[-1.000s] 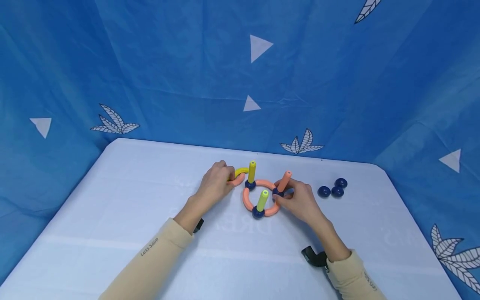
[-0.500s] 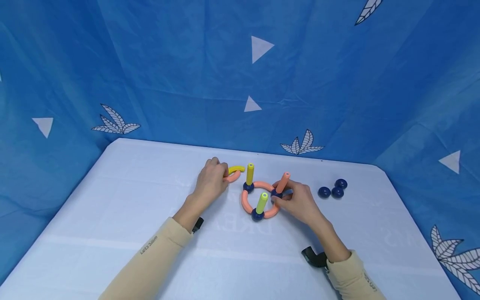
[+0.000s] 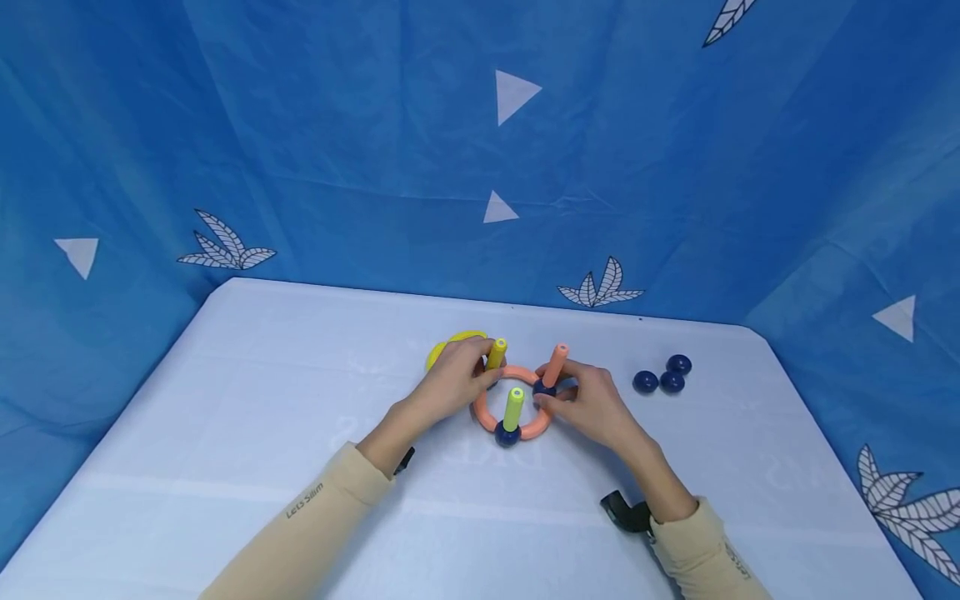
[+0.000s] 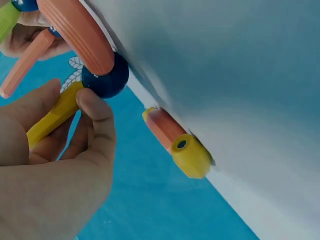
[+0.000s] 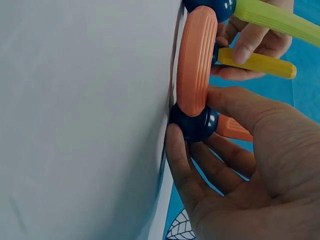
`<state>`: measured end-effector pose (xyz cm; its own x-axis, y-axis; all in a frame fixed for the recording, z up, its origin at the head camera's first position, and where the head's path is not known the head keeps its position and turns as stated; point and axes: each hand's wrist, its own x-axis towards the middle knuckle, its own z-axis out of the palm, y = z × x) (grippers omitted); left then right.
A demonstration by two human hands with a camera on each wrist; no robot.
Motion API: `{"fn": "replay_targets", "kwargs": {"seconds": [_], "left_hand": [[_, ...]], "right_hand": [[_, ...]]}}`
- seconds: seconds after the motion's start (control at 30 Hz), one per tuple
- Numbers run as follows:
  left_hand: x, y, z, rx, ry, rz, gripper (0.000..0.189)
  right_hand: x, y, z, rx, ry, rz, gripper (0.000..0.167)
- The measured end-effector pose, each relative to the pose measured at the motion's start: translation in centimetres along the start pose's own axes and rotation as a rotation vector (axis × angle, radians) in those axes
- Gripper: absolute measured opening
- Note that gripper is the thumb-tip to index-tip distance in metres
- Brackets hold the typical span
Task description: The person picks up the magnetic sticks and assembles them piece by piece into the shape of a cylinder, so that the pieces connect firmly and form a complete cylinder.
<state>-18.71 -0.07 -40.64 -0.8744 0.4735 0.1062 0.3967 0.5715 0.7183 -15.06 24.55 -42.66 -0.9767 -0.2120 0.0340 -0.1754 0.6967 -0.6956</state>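
Observation:
A ring of curved orange rods [image 3: 483,412] joined by dark blue balls lies on the table, with three straight rods standing up from it. My left hand [image 3: 450,382] pinches the yellow rod [image 4: 61,109] between thumb and fingers, close above its blue ball [image 4: 106,75]. On the ring's right side my right hand [image 3: 596,406] grips another blue ball [image 5: 194,124], at the foot of the upright orange rod [image 3: 556,365]. A lime-green rod [image 3: 513,408] rises from the front ball [image 3: 507,434], which neither hand touches.
Behind the left hand lie curved yellow pieces [image 3: 435,353]; the left wrist view also shows an orange piece [image 4: 166,128] beside them. Three loose blue balls [image 3: 672,382] sit to the right. A blue patterned cloth [image 3: 375,167] hangs behind the white table [image 3: 225,400].
My left hand has left the curved yellow and orange pieces and moved right onto the upright yellow rod. The ring has shifted slightly left and nearer. My right hand keeps its grip.

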Motion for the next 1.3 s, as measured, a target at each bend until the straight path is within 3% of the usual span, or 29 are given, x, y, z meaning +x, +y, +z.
{"fn": "replay_targets", "kwargs": {"seconds": [0.2,0.27,0.33,0.47,0.53,0.67,0.8,0.93,1.03,1.13,1.23,1.3], "left_hand": [[-0.1,-0.2,-0.1,0.034,0.002,-0.045,0.010],[-0.1,-0.3,-0.1,0.036,0.005,-0.046,0.010],[0.0,-0.4,-0.1,0.038,0.005,-0.042,0.010],[0.1,-0.4,-0.1,0.038,0.005,-0.035,0.009],[0.1,-0.4,-0.1,0.037,0.004,-0.033,0.009],[0.2,-0.5,0.0,0.041,0.002,-0.032,0.009],[0.1,-0.5,-0.1,0.045,0.003,-0.032,0.009],[0.1,-0.5,-0.2,0.059,0.005,-0.029,0.011],[0.0,-0.6,-0.2,0.071,0.004,-0.025,0.013],[0.0,-0.6,-0.2,0.076,-0.001,-0.031,0.014],[0.0,-0.5,-0.3,0.069,-0.009,-0.041,0.015],[0.0,-0.5,-0.3,0.065,-0.016,-0.044,0.015]], "right_hand": [[-0.3,-0.4,-1.8,-0.037,-0.105,0.007,0.043],[-0.5,-0.4,-3.0,-0.069,-0.095,0.027,0.047],[-0.8,-0.3,-4.2,-0.132,-0.008,0.062,0.047],[-1.3,0.1,-5.6,-0.356,0.270,0.153,0.042],[-1.6,0.4,-5.8,-0.450,0.335,0.209,0.041],[-1.9,0.9,-5.8,-0.516,0.266,0.281,0.039],[-1.8,1.3,-5.6,-0.505,0.211,0.287,0.034],[-1.5,1.2,-5.4,-0.464,0.235,0.258,0.034],[-1.2,0.5,-5.3,-0.379,0.307,0.210,0.036],[-1.0,-0.6,-5.1,-0.271,0.461,0.105,0.036],[-1.0,-1.8,-5.0,-0.187,0.649,-0.041,0.035],[-1.0,-2.7,-4.8,-0.117,0.728,-0.141,0.036]]}}
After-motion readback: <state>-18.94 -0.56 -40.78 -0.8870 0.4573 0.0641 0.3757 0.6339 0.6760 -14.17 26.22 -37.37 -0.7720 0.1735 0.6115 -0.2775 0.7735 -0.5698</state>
